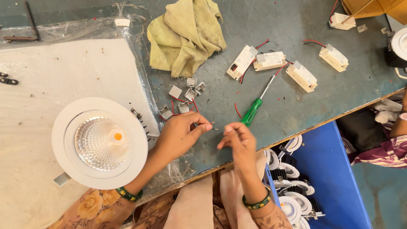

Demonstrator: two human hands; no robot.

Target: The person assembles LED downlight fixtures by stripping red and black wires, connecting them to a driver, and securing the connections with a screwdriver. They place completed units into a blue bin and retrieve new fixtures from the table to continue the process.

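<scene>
My left hand pinches a thin wire end between thumb and forefinger, just above the grey-green bench. My right hand is close beside it, its fingertips pinched at the same small wire tip. A white round downlight with a silver reflector lies face up to the left of my left wrist on a white sheet. Small metal spring clips with red wires lie just beyond my left hand. A green-handled screwdriver lies past my right hand.
A yellow-green rag lies at the back. Several white driver boxes with red leads sit at the right. A blue crate holding more downlights stands below the bench edge. Another person's arm is at far right.
</scene>
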